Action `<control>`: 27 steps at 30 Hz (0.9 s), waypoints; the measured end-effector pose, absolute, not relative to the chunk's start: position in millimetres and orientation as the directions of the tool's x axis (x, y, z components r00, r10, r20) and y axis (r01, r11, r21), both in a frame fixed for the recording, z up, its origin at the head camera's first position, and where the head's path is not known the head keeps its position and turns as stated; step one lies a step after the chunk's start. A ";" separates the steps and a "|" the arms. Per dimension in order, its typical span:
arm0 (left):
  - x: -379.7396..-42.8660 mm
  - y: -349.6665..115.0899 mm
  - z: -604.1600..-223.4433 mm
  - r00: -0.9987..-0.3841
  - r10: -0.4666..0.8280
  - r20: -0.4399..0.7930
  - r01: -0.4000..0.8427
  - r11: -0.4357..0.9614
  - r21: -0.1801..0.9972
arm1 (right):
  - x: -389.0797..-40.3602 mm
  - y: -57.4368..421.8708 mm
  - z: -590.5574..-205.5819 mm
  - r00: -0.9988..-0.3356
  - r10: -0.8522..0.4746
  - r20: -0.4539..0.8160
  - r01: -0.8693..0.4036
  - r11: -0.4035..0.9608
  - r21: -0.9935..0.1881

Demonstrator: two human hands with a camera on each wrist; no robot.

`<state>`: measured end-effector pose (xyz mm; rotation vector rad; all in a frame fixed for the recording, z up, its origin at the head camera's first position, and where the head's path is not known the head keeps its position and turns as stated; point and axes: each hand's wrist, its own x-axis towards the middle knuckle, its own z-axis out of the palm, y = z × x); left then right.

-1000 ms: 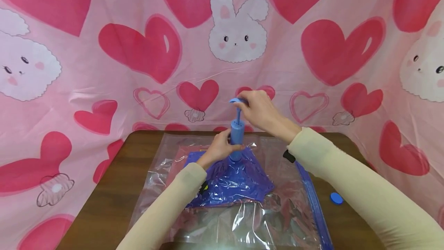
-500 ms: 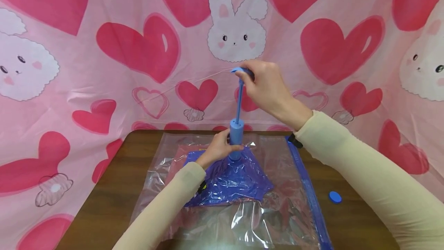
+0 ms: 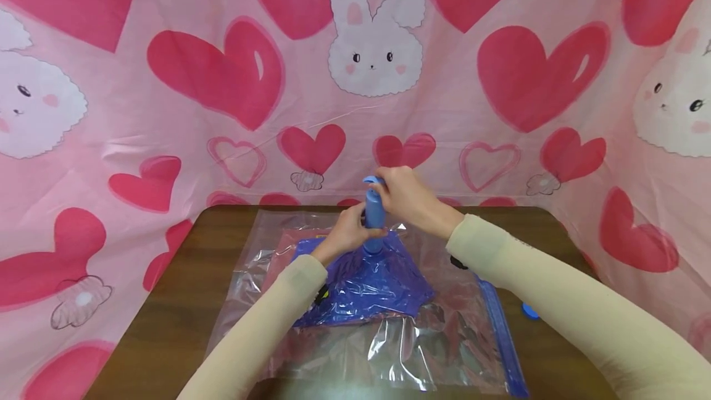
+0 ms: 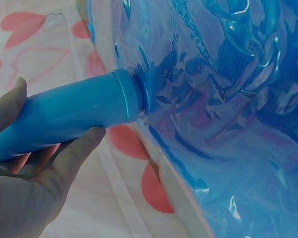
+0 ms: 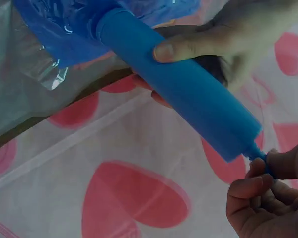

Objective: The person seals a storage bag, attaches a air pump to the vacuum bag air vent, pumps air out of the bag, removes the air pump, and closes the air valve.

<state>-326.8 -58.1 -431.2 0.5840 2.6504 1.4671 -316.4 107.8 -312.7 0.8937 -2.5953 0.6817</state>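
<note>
A blue hand pump (image 3: 374, 210) stands upright on a clear plastic storage bag (image 3: 444, 350), its base pressed to the valve. Folded blue fabric (image 3: 383, 292) shows through the film beneath it. My left hand (image 3: 347, 231) grips the barrel, thumb across its front; the left wrist view shows the barrel (image 4: 74, 114) meeting the valve ring (image 4: 141, 91). With my right hand (image 3: 410, 197) I hold the pump's handle (image 3: 371, 179), low over the barrel top. In the right wrist view a short length of rod shows between the barrel (image 5: 184, 91) and my right fingers (image 5: 248, 191).
A round blue cap (image 3: 530, 311) lies on the brown wooden table (image 3: 161, 320), partly behind my right sleeve (image 3: 533, 270). The bag's blue zip edge (image 3: 502, 338) runs along its right side. A pink cloth with hearts and rabbits (image 3: 378, 110) hangs around the table.
My right hand first drew the pump handle high up, baring the rod, then pushed it down nearly to the barrel. My left hand has stayed on the barrel.
</note>
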 end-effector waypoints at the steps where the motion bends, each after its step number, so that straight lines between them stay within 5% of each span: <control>1: -326.8 -59.1 -431.4 -0.928 0.347 0.135 0.298 0.476 0.827 | -318.1 106.8 -313.6 -0.750 -0.496 0.438 -0.648 0.683 -0.337; 18: -328.9 -56.7 -435.9 -0.926 0.341 0.164 0.321 0.479 0.817 | -313.3 109.2 -244.6 -0.587 -0.426 0.688 -0.770 0.556 -0.313; 27: -331.5 -58.3 -434.7 -0.926 0.346 0.153 0.319 0.496 0.808 | -309.9 107.4 -250.4 -0.649 -0.413 0.639 -0.710 0.631 -0.313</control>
